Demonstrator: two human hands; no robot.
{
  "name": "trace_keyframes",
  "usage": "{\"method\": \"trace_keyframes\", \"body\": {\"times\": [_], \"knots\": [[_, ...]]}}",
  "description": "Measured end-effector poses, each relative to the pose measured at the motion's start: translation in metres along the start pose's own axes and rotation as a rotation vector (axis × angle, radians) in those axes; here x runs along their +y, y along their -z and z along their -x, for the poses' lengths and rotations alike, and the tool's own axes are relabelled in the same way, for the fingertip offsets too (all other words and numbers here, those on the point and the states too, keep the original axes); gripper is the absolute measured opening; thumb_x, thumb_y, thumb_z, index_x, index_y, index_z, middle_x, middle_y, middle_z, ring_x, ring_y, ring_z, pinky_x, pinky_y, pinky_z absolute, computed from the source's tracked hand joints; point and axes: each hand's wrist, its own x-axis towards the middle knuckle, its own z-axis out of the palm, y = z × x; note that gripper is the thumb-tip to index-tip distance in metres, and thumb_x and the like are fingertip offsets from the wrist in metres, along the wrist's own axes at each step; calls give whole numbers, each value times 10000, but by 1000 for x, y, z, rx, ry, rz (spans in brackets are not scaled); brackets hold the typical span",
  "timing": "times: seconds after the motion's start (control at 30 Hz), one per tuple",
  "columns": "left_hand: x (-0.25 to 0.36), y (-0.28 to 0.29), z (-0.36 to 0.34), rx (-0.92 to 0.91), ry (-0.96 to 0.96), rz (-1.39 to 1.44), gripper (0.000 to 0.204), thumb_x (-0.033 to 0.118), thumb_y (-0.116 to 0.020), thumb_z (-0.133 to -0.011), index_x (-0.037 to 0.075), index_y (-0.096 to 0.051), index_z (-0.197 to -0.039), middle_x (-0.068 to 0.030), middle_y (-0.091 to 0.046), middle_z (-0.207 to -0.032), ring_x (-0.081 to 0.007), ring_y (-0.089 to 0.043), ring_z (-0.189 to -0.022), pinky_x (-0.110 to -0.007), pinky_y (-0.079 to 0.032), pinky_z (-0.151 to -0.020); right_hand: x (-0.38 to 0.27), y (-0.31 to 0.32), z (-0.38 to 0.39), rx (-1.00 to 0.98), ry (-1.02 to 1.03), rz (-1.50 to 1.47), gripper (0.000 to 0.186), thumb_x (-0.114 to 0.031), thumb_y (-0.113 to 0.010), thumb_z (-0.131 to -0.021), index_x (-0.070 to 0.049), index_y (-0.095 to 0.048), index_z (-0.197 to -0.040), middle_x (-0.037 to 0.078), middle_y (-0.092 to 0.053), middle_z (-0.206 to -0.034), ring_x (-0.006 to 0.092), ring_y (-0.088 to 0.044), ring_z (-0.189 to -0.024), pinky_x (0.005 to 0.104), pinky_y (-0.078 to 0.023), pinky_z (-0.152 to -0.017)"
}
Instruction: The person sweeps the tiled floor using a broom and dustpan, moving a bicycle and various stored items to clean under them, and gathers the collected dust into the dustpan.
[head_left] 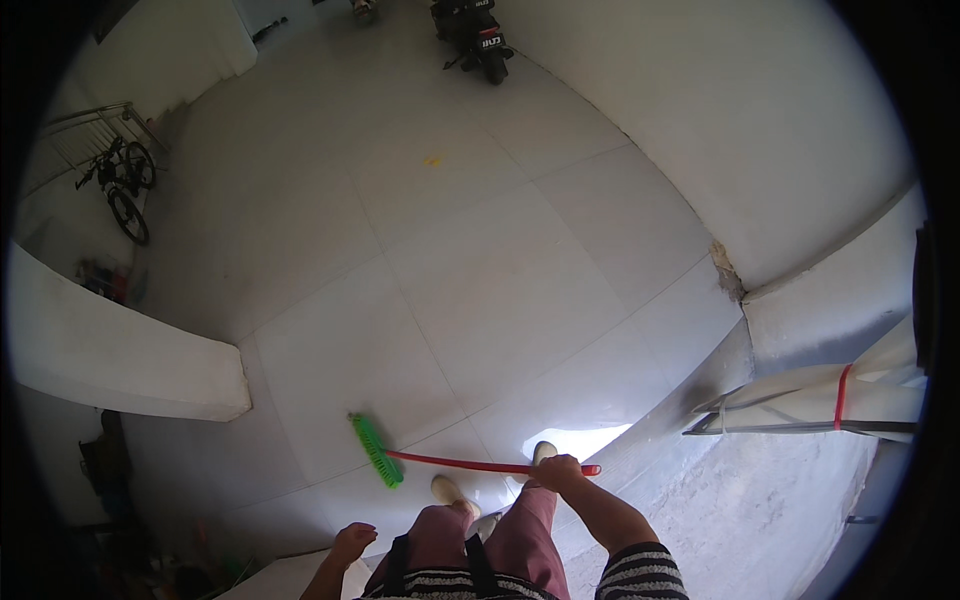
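My right hand [560, 474] is wrapped round the red handle [460, 463] of a broom, close to the handle's end. The handle runs leftward, nearly level across the view, in front of my legs. At its far end, the green broom head [376, 452] rests on the tiled floor, its bristles facing the lower right. My left hand [353, 541] hangs at my left side, away from the broom. Its fingers look loosely stretched, and nothing shows in them. My beige shoes [449, 490] stand just behind the handle, the right one partly hidden by my right hand.
Pale floor tiles [480, 260] spread ahead, with a small yellow patch [432, 160] on them. A motorbike [480, 40] stands far ahead, a bicycle [125, 190] at the left. Walls jut in on both sides. A wrapped whitish bundle [800, 402] with a red band lies right.
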Motion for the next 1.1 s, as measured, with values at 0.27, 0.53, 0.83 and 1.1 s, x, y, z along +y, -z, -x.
{"method": "trace_keyframes", "body": {"times": [0.27, 0.53, 0.83, 1.1], "knots": [[26, -79, -3, 45, 50, -100, 268, 201, -636, -729, 10, -590, -912, -102, -622, -833, -159, -592, -776, -271, -466, -696, 283, -85, 138, 9, -777, -263, 550, -514, -309, -844, -65, -591, -992, 107, -597, -988, 242, -566, -945, 377, -451, -770], [78, -185, -15, -38, -39, -55, 285, 236, -623, -743, 26, -578, -930, -103, -620, -872, -177, -591, -800, -280, -456, -738, 409, -75, 241, 397, -1075, -383, 490, -451, -387, -839, -15, -610, -851, 185, -608, -846, 330, -577, -856, 418, -448, -759], [35, -234, -16, -166, -27, -252, 279, 196, -631, -710, 29, -587, -929, -107, -622, -848, -174, -596, -795, -278, -461, -732, 299, -115, 242, 197, -610, -289, 499, -489, -350, -847, -37, -554, -907, 139, -617, -776, 288, -603, -768, 392, -465, -695], [71, -268, 16, 60, 0, 9, 207, 130, -627, -733, 14, -578, -898, -82, -615, -813, -146, -584, -754, -262, -463, -698, 332, -149, 210, 8, -415, -129, 496, -497, -366, -839, -52, -562, -937, 102, -621, -824, 254, -603, -803, 372, -467, -700]]}}
